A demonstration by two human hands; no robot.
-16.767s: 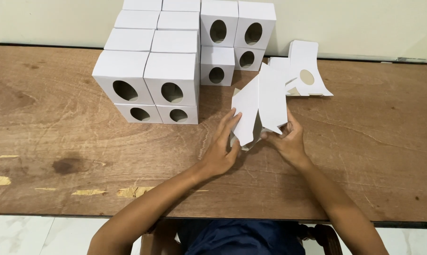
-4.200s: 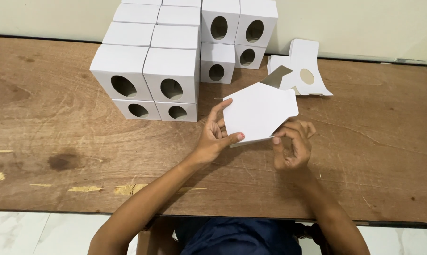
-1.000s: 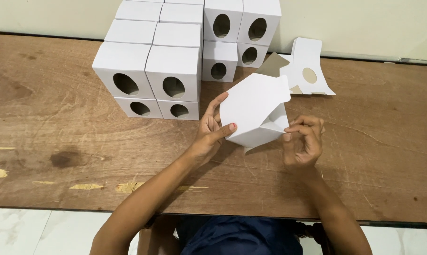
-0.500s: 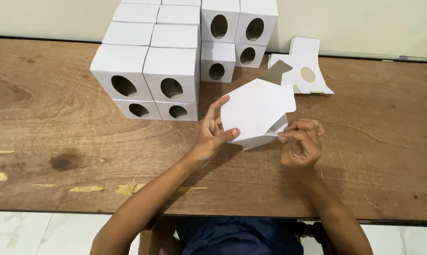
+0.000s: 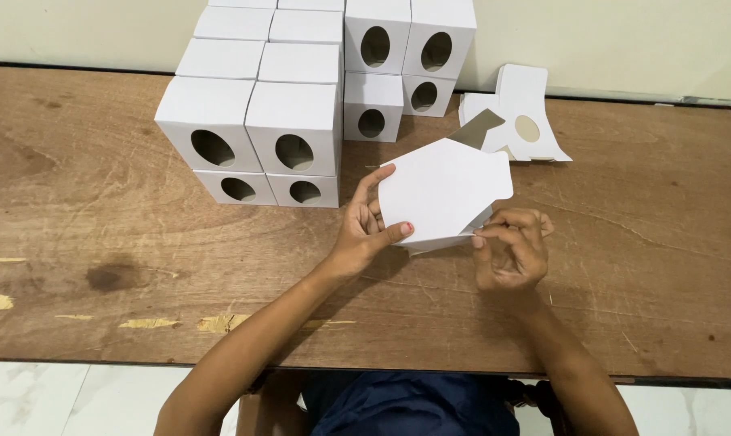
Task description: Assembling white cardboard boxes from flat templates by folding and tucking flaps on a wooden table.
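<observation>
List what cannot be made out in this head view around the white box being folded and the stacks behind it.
- Underside of the half-folded box: hidden by its own top panel.
- Left hand: some fingers are behind the box.
- Right hand: fingertips tucked at the box's lower edge, so the flap there is unclear.
- Stacked boxes: the back rows are cut off by the top edge.
- Flat cardboard blanks: overlapping, so their number is unclear.

We seem to be at a small packaging workbench: a worn wooden table [image 5: 99,242] against a plain wall [image 5: 624,40], stacked white cartons [image 5: 293,121] at upper centre.
</observation>
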